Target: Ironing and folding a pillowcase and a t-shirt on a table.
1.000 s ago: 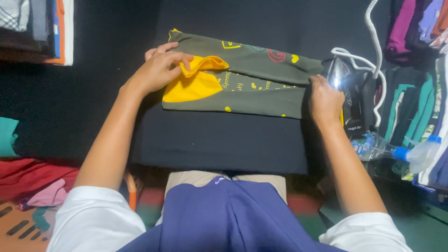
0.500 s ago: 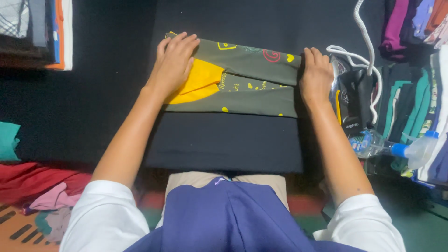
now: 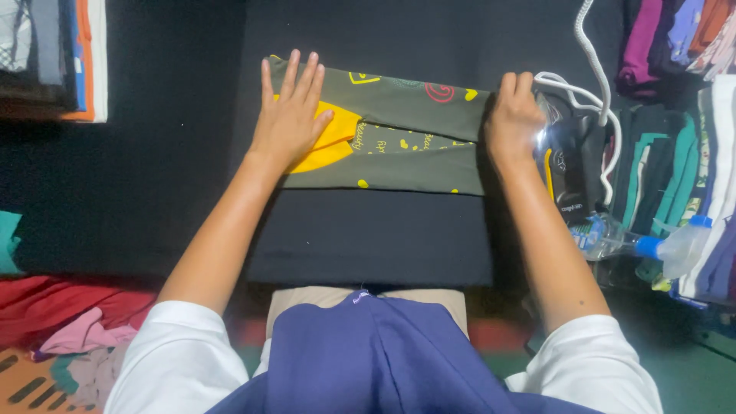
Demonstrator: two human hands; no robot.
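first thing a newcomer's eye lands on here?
Most likely the olive-green folded garment with small yellow and red prints, lying across the far part of the black padded board, with a bright yellow patch at its left end. The left hand lies flat over that patch, and the right hand presses the garment's right edge. Just right of that hand, a dark iron with a white cord.
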